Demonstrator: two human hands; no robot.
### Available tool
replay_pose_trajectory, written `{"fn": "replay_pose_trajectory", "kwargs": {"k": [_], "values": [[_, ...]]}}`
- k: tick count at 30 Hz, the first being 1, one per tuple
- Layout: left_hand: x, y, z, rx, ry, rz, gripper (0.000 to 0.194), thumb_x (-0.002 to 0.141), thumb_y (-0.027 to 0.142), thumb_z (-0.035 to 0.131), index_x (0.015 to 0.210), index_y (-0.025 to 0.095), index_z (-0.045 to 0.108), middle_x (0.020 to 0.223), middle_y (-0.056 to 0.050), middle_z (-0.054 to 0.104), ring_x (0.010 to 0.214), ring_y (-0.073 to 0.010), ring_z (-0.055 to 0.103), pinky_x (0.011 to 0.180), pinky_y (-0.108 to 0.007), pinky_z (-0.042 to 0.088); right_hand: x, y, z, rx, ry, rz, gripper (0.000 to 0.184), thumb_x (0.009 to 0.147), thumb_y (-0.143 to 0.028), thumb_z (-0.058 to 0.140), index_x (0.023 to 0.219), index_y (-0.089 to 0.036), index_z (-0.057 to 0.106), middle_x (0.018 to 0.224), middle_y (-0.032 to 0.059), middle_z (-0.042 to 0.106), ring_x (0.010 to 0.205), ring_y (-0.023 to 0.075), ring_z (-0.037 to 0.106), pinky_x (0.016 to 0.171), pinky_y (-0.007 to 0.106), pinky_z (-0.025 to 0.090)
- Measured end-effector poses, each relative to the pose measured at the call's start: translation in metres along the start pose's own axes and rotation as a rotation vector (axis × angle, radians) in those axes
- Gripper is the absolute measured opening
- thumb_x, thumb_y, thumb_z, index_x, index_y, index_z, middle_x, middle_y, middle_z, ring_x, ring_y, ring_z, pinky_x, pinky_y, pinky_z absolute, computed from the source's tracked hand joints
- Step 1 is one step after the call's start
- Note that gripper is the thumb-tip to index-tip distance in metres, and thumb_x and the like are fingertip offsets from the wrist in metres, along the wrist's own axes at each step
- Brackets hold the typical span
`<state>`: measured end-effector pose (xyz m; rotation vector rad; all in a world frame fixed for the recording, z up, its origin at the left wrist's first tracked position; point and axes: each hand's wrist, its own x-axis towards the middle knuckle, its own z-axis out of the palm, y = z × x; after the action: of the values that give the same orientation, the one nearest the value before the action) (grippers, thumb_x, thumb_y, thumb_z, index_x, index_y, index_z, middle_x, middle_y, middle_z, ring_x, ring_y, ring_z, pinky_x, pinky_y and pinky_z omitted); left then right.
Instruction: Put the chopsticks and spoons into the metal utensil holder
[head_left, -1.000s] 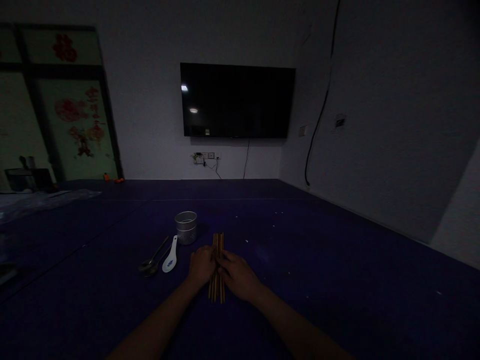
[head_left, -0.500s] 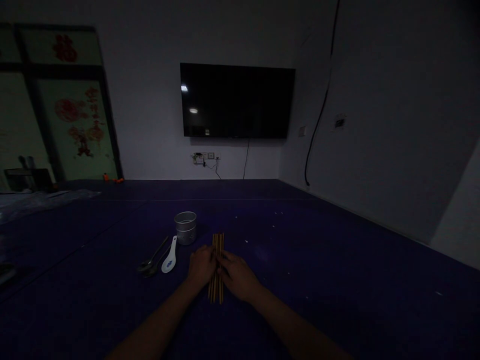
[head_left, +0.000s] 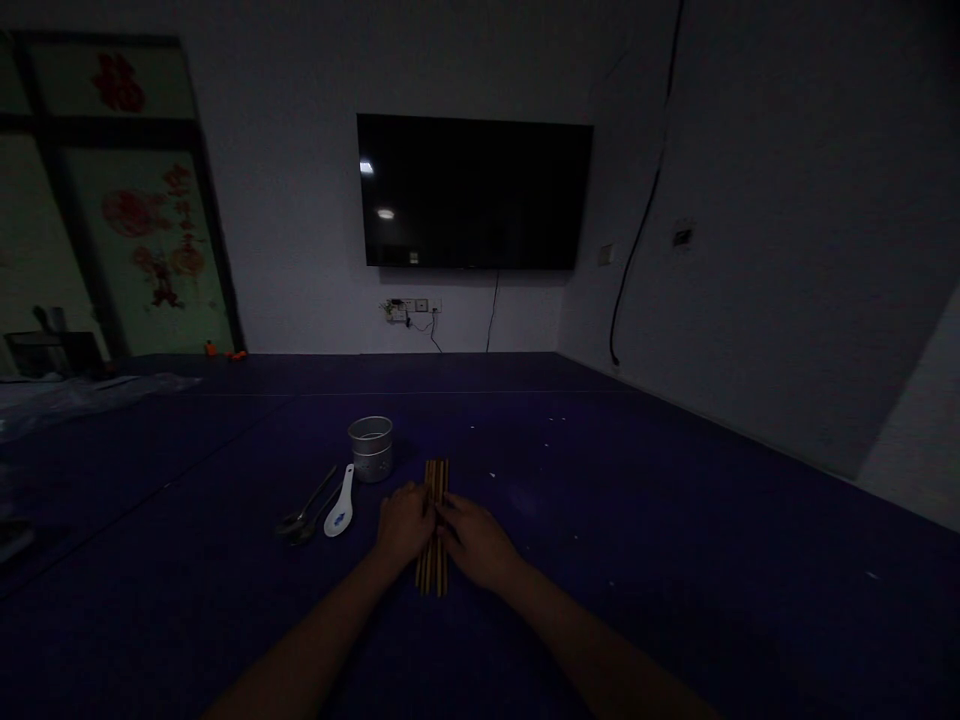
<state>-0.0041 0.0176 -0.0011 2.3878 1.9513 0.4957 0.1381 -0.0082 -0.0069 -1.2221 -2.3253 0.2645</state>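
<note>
A bundle of several wooden chopsticks (head_left: 431, 575) lies on the dark blue surface, pointing away from me. My left hand (head_left: 403, 525) is closed on the bundle from its left side, fingers curled over the sticks. From the other side my right hand (head_left: 480, 545) grips it, thumb and fingertips at the middle of the sticks. The fingers hide the bundle's middle part. Left of the hands lie a white spoon (head_left: 340, 517) with a blue mark and two metal spoons (head_left: 291, 525). Behind them stands a metal cup (head_left: 372, 462).
The blue surface (head_left: 675, 560) reaches to the walls, with small white scraps (head_left: 493, 475) on it. Clear plastic sheeting (head_left: 90, 400) and a dark holder (head_left: 56, 352) are at the far left. A television (head_left: 476, 195) hangs on the back wall.
The view has tilted slightly, so the nearby objects sit a little higher in the picture. Both hands stay on the chopsticks, with only slight finger movement.
</note>
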Motion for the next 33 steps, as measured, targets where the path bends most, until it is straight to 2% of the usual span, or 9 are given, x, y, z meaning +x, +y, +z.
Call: {"fn": "replay_pose_trajectory", "kwargs": {"k": [10, 19, 33], "values": [[-0.0019, 0.0025, -0.0029, 0.039, 0.000, -0.006, 0.030, 0.090, 0.027, 0.035, 0.106, 0.020, 0.058, 0.107, -0.008, 0.062, 0.101, -0.0202, 0.057, 0.079, -0.031, 0.040, 0.0003, 0.0006, 0.0003, -0.024, -0.020, 0.008, 0.039, 0.088, -0.024, 0.041, 0.124, -0.018, 0.054, 0.133, 0.0110, 0.050, 0.121, 0.0226, 0.046, 0.101, 0.037, 0.036], [-0.0019, 0.0023, -0.0039, 0.010, 0.010, -0.018, 0.027, 0.089, 0.026, 0.039, 0.105, 0.019, 0.059, 0.107, -0.008, 0.063, 0.101, -0.0198, 0.058, 0.080, -0.029, 0.040, 0.0004, -0.0015, -0.0024, -0.025, -0.036, 0.011, 0.036, 0.087, -0.024, 0.042, 0.120, -0.021, 0.056, 0.129, 0.0092, 0.052, 0.118, 0.0219, 0.049, 0.099, 0.035, 0.036], [-0.0020, 0.0035, -0.0095, 0.024, -0.019, -0.041, 0.030, 0.089, 0.023, 0.036, 0.104, 0.021, 0.062, 0.104, -0.009, 0.067, 0.096, -0.0190, 0.062, 0.080, -0.029, 0.042, -0.0001, 0.0020, 0.0007, -0.030, -0.033, -0.002, 0.041, 0.090, -0.025, 0.040, 0.128, -0.021, 0.051, 0.134, 0.0097, 0.049, 0.121, 0.0224, 0.047, 0.101, 0.037, 0.035]]}}
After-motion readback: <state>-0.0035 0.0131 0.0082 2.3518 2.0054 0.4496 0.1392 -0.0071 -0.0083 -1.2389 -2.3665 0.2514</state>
